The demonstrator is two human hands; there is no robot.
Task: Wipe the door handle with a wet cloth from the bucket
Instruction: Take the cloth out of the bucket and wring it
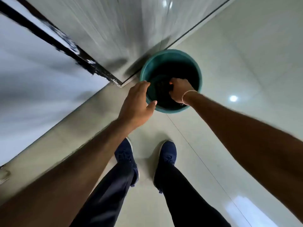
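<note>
A teal bucket (196,68) stands on the floor against the wall corner. Its inside is dark. My right hand (179,91) reaches down into it, fingers closed around a dark cloth (161,89) that is hard to make out. My left hand (136,102) hovers at the bucket's near left rim, fingers spread, holding nothing. The door handle is not in view.
A grey tiled wall (114,30) rises behind the bucket, with a black door-frame strip (54,41) and a pale panel (32,76) to the left. A raised threshold (65,133) runs diagonally. My two feet in dark blue shoes (167,156) stand on glossy floor tiles (246,63).
</note>
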